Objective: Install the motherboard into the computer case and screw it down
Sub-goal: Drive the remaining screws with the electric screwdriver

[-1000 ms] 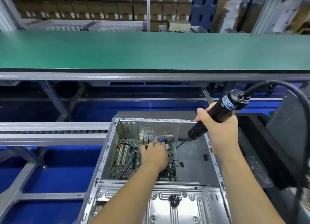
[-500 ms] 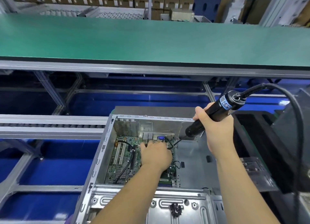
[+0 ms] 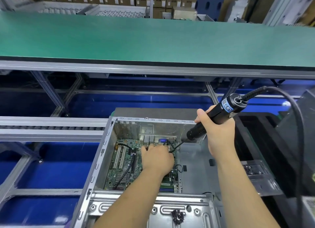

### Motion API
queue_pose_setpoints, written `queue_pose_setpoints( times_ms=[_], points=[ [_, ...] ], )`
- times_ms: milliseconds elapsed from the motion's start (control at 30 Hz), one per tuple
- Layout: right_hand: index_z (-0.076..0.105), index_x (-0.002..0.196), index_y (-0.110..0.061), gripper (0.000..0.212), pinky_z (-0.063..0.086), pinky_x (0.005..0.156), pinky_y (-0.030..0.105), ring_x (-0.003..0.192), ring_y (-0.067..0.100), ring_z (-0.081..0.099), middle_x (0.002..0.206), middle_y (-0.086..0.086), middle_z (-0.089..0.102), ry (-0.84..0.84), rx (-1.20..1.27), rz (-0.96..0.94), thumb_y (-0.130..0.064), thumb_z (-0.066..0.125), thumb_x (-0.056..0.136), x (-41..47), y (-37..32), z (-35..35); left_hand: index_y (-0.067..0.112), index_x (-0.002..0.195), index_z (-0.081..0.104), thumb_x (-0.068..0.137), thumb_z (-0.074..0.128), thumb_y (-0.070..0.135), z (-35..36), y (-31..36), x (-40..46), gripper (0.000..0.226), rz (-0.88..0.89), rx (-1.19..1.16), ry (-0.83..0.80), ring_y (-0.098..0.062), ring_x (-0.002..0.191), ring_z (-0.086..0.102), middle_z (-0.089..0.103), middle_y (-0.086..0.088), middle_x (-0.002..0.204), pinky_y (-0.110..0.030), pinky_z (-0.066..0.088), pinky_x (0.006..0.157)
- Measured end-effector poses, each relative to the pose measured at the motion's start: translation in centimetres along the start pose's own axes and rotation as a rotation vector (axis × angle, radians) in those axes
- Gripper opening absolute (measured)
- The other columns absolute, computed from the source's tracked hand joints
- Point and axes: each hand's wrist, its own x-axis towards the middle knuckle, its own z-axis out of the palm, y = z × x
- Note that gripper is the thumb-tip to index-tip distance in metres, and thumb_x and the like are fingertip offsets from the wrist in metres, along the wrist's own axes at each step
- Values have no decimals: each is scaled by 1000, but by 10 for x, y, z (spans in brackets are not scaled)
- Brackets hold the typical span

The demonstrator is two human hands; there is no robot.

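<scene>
A green motherboard (image 3: 127, 166) lies flat inside the open silver computer case (image 3: 105, 146), its ports against the far wall. My left hand (image 3: 157, 157) rests palm-down on the board near the ports; its fingertips are hidden, so I cannot tell if they pinch anything. My right hand (image 3: 219, 134) grips a black electric screwdriver (image 3: 216, 114) tilted down and to the left. The screwdriver's thin bit (image 3: 179, 146) points at the board's far right corner, just beside my left hand's fingers. A black cable runs from the tool's top off to the right.
A drive bracket (image 3: 153, 209) with slots spans the case's near end, with a small black bundle (image 3: 177, 216) on it. A green conveyor belt (image 3: 153, 40) runs across behind. A roller rail (image 3: 51, 128) lies left of the case, black equipment (image 3: 289, 151) to the right.
The screwdriver has come down and left, bringing its bit from mid-air over the case to the board's far right corner. My left hand stays on the board.
</scene>
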Motion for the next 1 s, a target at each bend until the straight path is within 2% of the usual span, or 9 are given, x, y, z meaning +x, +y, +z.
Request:
queue_pose_setpoints(
  times_ms=[100, 267, 433, 567, 700, 933, 1000],
  points=[
    [66, 75, -5, 45, 50, 70, 18, 71, 8, 66, 71, 1, 71, 12, -17, 7, -49, 77, 69, 1, 2, -2, 23, 99, 67, 92, 38, 33, 0, 0, 1, 32, -1, -8, 3, -23, 113, 51, 66, 1, 108, -48, 25, 107],
    [69, 67, -21, 29, 50, 69, 14, 71, 8, 66, 71, 1, 72, 3, -23, 18, -48, 77, 71, 2, 2, -2, 24, 99, 68, 91, 37, 33, 2, 0, 1, 33, -5, -22, 15, -22, 113, 52, 66, 3, 108, -46, 24, 106],
    [67, 74, -5, 45, 49, 67, 11, 69, 4, 64, 69, 1, 70, 25, -21, 8, -48, 78, 71, 2, 8, -2, 24, 97, 67, 91, 38, 34, 2, -1, 1, 31, -8, -23, 22, -22, 111, 52, 66, 4, 106, -46, 25, 105],
    [66, 72, -9, 41, 49, 67, 12, 69, 5, 64, 69, 2, 70, 26, -11, 19, -48, 78, 71, 3, 11, -2, 25, 101, 68, 92, 38, 34, 1, 0, 1, 33, -13, -25, 16, -21, 113, 51, 66, 4, 108, -46, 24, 105],
    [67, 76, -4, 47, 49, 67, 11, 69, 6, 65, 70, 0, 70, 27, -22, 15, -49, 78, 71, 5, 11, -4, 24, 101, 69, 91, 38, 33, -1, 1, 0, 34, -15, -23, 13, -21, 113, 51, 66, 3, 107, -45, 24, 105],
    [67, 76, -4, 45, 50, 67, 11, 70, 6, 65, 70, 2, 71, 21, -22, 20, -48, 77, 71, 4, 9, -4, 27, 119, 66, 94, 37, 34, -2, 1, 0, 39, -18, -20, 4, -21, 118, 51, 66, 3, 116, -46, 24, 107],
    [66, 73, -7, 41, 50, 65, 12, 68, 9, 64, 70, 4, 70, 27, -9, 32, -47, 78, 70, 4, 8, -3, 27, 117, 66, 93, 37, 34, -2, 1, 0, 38, -20, -14, 1, -21, 117, 51, 66, 3, 115, -46, 25, 106]
  ],
)
